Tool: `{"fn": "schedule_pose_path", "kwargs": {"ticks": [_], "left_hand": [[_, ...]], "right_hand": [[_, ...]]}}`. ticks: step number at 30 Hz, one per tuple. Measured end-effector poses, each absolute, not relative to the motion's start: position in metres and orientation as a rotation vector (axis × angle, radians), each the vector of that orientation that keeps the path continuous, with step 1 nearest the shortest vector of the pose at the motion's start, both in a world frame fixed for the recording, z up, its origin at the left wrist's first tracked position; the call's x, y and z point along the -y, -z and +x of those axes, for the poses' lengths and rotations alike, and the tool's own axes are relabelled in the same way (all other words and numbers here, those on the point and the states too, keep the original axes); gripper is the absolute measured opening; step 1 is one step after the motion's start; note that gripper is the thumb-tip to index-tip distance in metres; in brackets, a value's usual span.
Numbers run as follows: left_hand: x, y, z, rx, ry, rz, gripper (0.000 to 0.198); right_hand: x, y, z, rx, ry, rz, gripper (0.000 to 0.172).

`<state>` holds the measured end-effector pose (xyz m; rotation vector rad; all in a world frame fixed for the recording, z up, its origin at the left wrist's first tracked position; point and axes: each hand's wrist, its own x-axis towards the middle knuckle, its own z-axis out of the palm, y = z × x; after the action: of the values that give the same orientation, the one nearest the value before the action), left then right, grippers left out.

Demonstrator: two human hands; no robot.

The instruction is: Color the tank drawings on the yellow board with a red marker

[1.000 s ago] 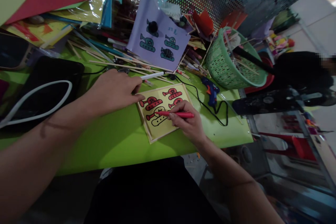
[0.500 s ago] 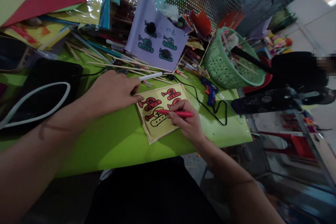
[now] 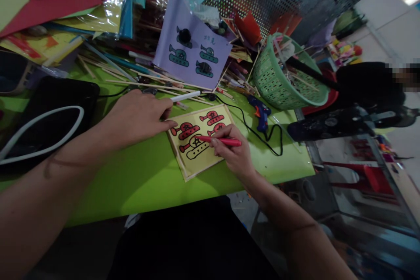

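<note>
A small yellow card (image 3: 200, 167) with a pale wooden frame lies on the green table. It carries several outlined tanks with stars; the upper ones are coloured red, while the lowest is mostly uncoloured apart from its red barrel. My right hand (image 3: 233, 148) is closed around a red marker (image 3: 226, 141), whose tip touches the lowest tank beside its star. At the card's upper left, my left hand (image 3: 144, 113) has its thumb at the frame. A white pen-like stick (image 3: 185, 96) sticks out from its curled fingers.
Behind the card stand a purple sheet (image 3: 193, 48) with green tanks and scattered wooden sticks (image 3: 154, 83). To the right are a blue glue gun (image 3: 260, 113) with a black cord and a green basket (image 3: 285, 74). A black device (image 3: 62, 109) lies left, under a white cable loop (image 3: 42, 133).
The marker tip has moved slightly right and up across the lowest tank, uncovering more of its star. My left hand keeps its place at the card. The whole view has shifted a little.
</note>
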<state>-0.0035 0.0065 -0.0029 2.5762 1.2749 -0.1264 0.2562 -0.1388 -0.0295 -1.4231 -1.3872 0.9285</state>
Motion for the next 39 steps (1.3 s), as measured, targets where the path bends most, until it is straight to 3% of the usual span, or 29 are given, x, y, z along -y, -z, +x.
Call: {"fn": "schedule_pose_path", "kwargs": {"ticks": [19,26,39], "left_hand": [[-0.005,-0.004,-0.004,-1.238,0.185,2.628,0.038],[-0.006,0.002,-0.005,-1.227,0.088,2.599,0.037],[-0.003,-0.010,-0.003,-1.245,0.228,2.635,0.041]], "right_hand": [[0.140,0.028,0.257,1.321,-0.907,-1.474,0.022],[0.141,0.028,0.259,1.308,-0.894,-1.528,0.029],[0.143,0.026,0.259,1.314,-0.858,-1.534,0.033]]}}
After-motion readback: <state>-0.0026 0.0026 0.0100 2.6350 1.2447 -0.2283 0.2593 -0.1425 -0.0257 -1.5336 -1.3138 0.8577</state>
